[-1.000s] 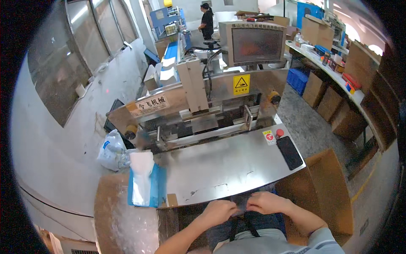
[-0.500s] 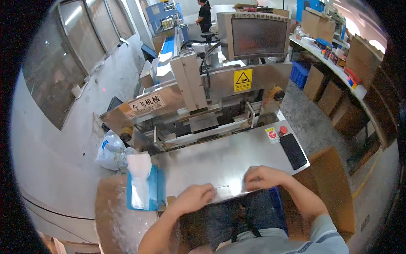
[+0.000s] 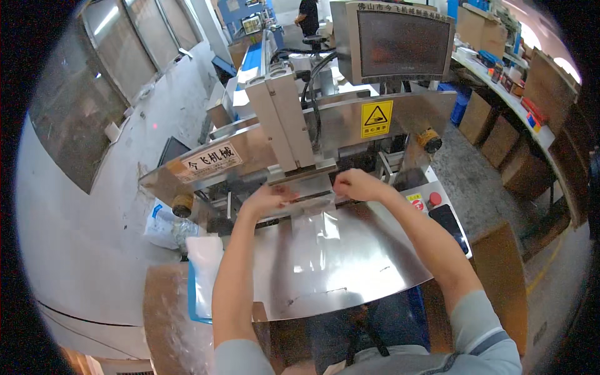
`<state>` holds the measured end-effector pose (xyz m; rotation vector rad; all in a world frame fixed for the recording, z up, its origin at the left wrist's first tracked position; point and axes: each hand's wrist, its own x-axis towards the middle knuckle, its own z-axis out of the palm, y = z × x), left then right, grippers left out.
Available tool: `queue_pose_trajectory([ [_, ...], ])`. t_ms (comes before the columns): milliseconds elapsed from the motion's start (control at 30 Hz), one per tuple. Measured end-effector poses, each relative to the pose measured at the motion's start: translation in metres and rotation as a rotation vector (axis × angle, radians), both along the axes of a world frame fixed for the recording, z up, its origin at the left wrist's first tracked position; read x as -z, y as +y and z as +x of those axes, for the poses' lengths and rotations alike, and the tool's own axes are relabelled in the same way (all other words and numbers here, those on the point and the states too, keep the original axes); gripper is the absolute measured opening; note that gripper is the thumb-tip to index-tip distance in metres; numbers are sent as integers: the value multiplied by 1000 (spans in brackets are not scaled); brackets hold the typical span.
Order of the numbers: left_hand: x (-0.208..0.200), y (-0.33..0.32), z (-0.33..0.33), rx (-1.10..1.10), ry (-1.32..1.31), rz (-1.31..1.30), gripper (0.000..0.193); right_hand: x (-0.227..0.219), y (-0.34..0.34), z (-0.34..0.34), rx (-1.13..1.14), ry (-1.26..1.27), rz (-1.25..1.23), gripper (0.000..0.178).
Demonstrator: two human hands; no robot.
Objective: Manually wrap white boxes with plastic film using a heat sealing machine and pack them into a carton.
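Note:
Both hands are stretched forward to the slot beneath the metal press head (image 3: 284, 125) of a machine. My left hand (image 3: 270, 199) is at the left of the slot, its fingertips slightly blurred and bent inward. Opposite it, my right hand (image 3: 359, 185) pinches with curled fingers. Between them runs what looks like a clear plastic film (image 3: 315, 228), its upper edge at the slot and its shiny lower part over the steel worktop (image 3: 375, 250). Where the film ends is hard to make out. A blue box (image 3: 199, 306) with white folded sheets stands left of the worktop, partly behind my left forearm.
A red button (image 3: 434, 199) and a black phone (image 3: 449, 226) are at the worktop's right end. Above stands a monitor (image 3: 403, 47). Cardboard boxes (image 3: 490, 281) flank my seat. A bag of clear plastic (image 3: 165, 228) lies left; a person (image 3: 307, 17) stands far back.
Both hands have moved forward from the worktop's near edge to the slot under the press head. The clear film now shows between them. The view has shifted slightly.

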<state>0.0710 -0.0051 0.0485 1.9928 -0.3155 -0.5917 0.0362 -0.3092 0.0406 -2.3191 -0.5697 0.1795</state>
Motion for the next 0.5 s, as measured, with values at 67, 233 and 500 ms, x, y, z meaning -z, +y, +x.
queue_pose_trajectory([
  [67, -3, -26, 12, 34, -114, 99, 34, 7, -14, 15, 60, -167, -64, 24],
  [233, 34, -16, 11, 42, -297, -373, 35, 16, 39, 8, 130, -273, -296, 24],
  [500, 43, -83, -192, -101, -835, 487, 54, 21, 44, -49, 131, -455, -389, 54],
])
